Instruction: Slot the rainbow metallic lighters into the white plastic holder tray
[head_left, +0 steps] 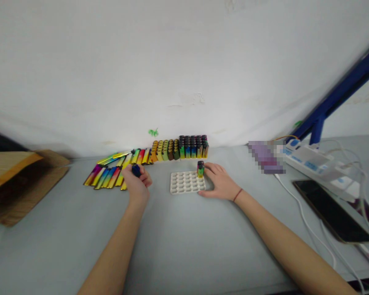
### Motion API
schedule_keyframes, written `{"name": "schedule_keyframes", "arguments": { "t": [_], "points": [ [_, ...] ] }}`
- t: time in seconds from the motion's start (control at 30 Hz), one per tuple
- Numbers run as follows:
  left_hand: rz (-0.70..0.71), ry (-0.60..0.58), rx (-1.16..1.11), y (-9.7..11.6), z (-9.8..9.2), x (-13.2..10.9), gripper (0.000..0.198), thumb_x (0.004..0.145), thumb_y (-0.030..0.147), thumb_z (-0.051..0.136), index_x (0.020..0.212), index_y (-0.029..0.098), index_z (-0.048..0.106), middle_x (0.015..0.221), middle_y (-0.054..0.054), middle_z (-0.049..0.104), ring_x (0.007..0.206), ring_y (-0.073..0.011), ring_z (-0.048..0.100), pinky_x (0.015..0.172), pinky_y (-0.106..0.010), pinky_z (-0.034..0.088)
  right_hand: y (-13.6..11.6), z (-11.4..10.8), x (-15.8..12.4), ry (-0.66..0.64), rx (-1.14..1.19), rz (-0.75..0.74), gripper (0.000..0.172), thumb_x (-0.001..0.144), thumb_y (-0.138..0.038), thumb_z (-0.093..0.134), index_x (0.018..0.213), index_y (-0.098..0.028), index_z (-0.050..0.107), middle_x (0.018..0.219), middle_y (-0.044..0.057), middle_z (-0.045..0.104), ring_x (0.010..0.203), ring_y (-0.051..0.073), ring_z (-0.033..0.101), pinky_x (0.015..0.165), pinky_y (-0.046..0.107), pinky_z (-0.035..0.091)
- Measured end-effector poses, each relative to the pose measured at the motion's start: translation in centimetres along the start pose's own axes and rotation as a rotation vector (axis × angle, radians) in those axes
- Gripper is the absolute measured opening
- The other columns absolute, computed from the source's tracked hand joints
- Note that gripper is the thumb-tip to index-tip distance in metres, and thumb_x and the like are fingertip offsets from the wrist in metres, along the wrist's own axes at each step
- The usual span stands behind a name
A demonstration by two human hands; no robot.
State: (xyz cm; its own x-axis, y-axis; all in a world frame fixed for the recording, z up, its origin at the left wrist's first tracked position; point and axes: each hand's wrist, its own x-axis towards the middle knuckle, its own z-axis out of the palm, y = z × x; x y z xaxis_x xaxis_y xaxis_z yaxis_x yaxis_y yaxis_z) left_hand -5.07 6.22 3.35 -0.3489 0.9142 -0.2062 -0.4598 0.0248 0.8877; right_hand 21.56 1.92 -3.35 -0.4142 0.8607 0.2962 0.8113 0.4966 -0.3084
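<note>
My left hand (137,179) is closed around a dark blue lighter (136,170), with only one end showing. It is above the right side of a group of shiny, multicoloured lighters (107,177) lying on the table. A white tray (187,191) with rows of round hollows lies in front of me. A pair of lighters (200,169) with dark tops stands upright at its far right corner. My right hand (219,182) is spread along the tray's right side, thumb at the near corner and fingers beside the standing lighters; whether it grips the tray is unclear.
Upright lighters in a gold block (164,150) and a dark-topped block (193,146) stand against the wall. An open brown paper bag (27,180) is at left. To the right lie a black phone (332,211), a power strip (320,166) and white cables (298,200).
</note>
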Motion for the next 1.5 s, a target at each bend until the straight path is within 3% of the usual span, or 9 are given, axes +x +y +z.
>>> {"name": "schedule_keyframes", "arguments": {
  "t": [0.47, 0.6, 0.7, 0.8, 0.9, 1.13, 1.5],
  "points": [
    [0.001, -0.133, 0.076, -1.8, 0.0, -0.1, 0.031, 0.083, 0.041, 0.035, 0.059, 0.022, 0.039, 0.043, 0.008, 0.023, 0.033, -0.0074, 0.018, 0.034, -0.019, 0.016, 0.1, 0.1, -0.1, 0.004, 0.007, 0.001, 0.08, 0.075, -0.068, 0.065, 0.131, -0.011, 0.055, 0.138, 0.023, 0.052, 0.127, 0.037, 0.046, 0.109, 0.055, 0.036],
    [0.201, -0.302, 0.169, -3.3, -0.1, 0.0, 0.032, 0.083, 0.051, 0.047, 0.074, 0.021, 0.048, 0.053, 0.006, 0.04, 0.044, -0.0097, 0.038, 0.045, -0.022, 0.034, 0.1, 0.1, -0.1, 0.004, 0.012, 0.002, 0.08, 0.075, -0.067, 0.065, 0.132, -0.011, 0.054, 0.138, 0.022, 0.052, 0.127, 0.037, 0.046, 0.109, 0.055, 0.036],
    [0.419, -0.435, 0.352, -4.1, -0.1, -0.9, 0.025, 0.086, 0.044, 0.054, 0.096, 0.022, 0.05, 0.068, 0.003, 0.055, 0.062, -0.0128, 0.053, 0.066, -0.026, 0.046, 0.0, 0.1, -0.1, 0.001, 0.014, -0.001, 0.082, 0.075, -0.066, 0.067, 0.133, -0.01, 0.053, 0.138, 0.023, 0.051, 0.127, 0.036, 0.046, 0.109, 0.053, 0.036],
    [0.536, -0.588, 0.596, -4.5, 0.0, -2.2, 0.022, 0.095, 0.038, 0.046, 0.108, 0.022, 0.052, 0.091, -0.003, 0.066, 0.087, -0.0162, 0.061, 0.088, -0.033, 0.047, -0.1, 0.0, -0.1, -0.004, 0.009, 0.0, 0.083, 0.074, -0.065, 0.068, 0.133, -0.009, 0.054, 0.138, 0.023, 0.051, 0.127, 0.036, 0.046, 0.11, 0.052, 0.035],
    [0.648, -0.715, 0.777, -4.6, 0.3, -3.1, 0.024, 0.095, 0.035, 0.048, 0.109, 0.021, 0.061, 0.11, -0.009, 0.065, 0.107, -0.0205, 0.058, 0.099, -0.038, 0.044, -0.2, 0.0, -0.1, -0.008, 0.004, 0.005, 0.082, 0.074, -0.065, 0.068, 0.135, -0.012, 0.053, 0.139, 0.022, 0.051, 0.128, 0.036, 0.046, 0.11, 0.055, 0.034],
    [0.689, -0.822, 0.841, -5.3, 0.9, -3.5, 0.028, 0.091, 0.032, 0.056, 0.114, 0.022, 0.07, 0.11, -0.009, 0.067, 0.105, -0.0209, 0.061, 0.098, -0.035, 0.048, -0.4, -0.1, -0.2, -0.032, -0.023, 0.026, 0.09, 0.072, -0.079, 0.061, 0.135, -0.015, 0.055, 0.141, 0.023, 0.05, 0.133, 0.037, 0.042, 0.113, 0.061, 0.027],
    [0.67, -0.84, 0.887, -5.5, 1.2, -4.1, 0.024, 0.09, 0.031, 0.059, 0.11, 0.023, 0.071, 0.103, -0.006, 0.073, 0.096, -0.0209, 0.067, 0.091, -0.036, 0.051, -1.1, 0.0, -0.3, -0.028, -0.047, 0.05, 0.092, 0.071, -0.082, 0.059, 0.135, -0.016, 0.056, 0.143, 0.023, 0.049, 0.136, 0.038, 0.04, 0.114, 0.063, 0.025]
  ]
}}
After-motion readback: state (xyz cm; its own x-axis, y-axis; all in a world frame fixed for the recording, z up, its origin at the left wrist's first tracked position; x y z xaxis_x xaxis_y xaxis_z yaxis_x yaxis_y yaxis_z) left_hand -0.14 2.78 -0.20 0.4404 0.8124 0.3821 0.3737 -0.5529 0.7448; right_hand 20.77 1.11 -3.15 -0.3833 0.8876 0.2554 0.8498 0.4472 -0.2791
